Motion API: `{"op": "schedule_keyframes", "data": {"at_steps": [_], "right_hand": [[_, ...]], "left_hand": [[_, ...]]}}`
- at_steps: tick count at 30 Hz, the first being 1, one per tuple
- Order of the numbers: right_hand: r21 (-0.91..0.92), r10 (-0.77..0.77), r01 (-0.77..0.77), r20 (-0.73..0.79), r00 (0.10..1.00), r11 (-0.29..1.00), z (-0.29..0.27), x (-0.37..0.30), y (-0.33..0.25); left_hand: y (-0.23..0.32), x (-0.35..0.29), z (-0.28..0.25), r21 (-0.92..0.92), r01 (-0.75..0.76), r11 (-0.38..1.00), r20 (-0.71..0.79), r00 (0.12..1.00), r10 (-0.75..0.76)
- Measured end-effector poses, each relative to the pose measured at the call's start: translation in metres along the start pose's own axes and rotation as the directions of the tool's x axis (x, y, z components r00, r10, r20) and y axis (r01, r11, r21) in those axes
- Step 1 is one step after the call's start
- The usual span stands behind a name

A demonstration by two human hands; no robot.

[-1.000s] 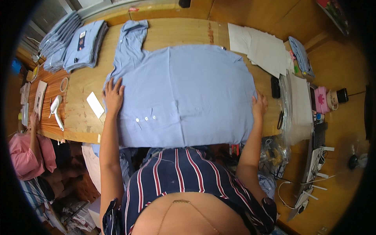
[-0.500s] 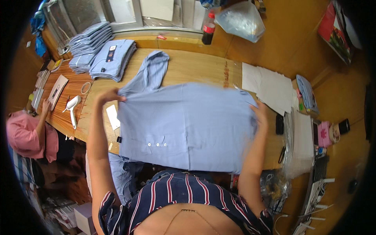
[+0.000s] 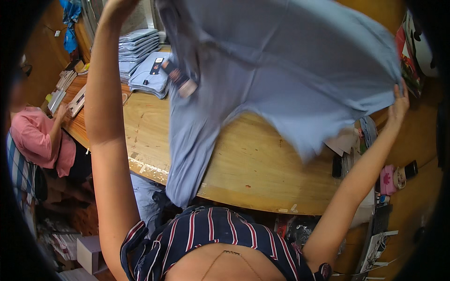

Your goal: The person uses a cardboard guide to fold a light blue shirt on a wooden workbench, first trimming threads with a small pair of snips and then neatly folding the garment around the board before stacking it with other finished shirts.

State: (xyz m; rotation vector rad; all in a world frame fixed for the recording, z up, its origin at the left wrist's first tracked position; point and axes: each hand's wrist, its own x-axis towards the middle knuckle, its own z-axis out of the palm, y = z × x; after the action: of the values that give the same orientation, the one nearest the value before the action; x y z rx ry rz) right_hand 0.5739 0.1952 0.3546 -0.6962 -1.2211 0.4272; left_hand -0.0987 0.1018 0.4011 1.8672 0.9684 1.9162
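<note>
A light-blue shirt (image 3: 281, 61) is lifted off the table and spread in the air, its edges blurred by motion. My right hand (image 3: 398, 105) is closed on its right edge, arm stretched out. My left hand (image 3: 119, 5) is raised at the top edge of the view, its fingers cut off, and the shirt's left side hangs from up there. A sleeve (image 3: 192, 154) droops to the table's near edge. The dark hang tag (image 3: 178, 78) swings on the shirt's left part.
Beneath is the wooden table (image 3: 248, 173). Folded blue shirts (image 3: 150, 77) lie at the far left, beside a taller stack (image 3: 138, 49). A person in a pink top (image 3: 42, 136) sits at left. Papers, a pink box (image 3: 387, 180) and cables are at right.
Both hands have risen, lifting the shirt from the table up and away from me. My right hand has swung further right. The sleeve now hangs toward me, and the tag has come into sight.
</note>
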Motion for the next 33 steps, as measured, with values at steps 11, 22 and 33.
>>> {"op": "schedule_keyframes", "data": {"at_steps": [11, 22, 33], "right_hand": [[0.068, 0.355, -0.354, -0.006, 0.935, 0.933, -0.042, -0.162, 0.014], [-0.091, 0.886, -0.9, -0.16, 0.436, 0.426, -0.062, -0.373, 0.108], [-0.599, 0.659, -0.482, 0.104, 0.745, 0.639, -0.014, -0.427, 0.094]], "left_hand": [[-0.086, -0.195, -0.037, -0.935, -0.075, 0.346, -0.088, 0.996, -0.023], [-0.144, -0.432, -0.025, 0.737, 0.508, 0.446, -0.306, 0.839, -0.45], [-0.076, -0.452, -0.078, 0.886, 0.362, 0.288, -0.182, 0.845, -0.502]]}}
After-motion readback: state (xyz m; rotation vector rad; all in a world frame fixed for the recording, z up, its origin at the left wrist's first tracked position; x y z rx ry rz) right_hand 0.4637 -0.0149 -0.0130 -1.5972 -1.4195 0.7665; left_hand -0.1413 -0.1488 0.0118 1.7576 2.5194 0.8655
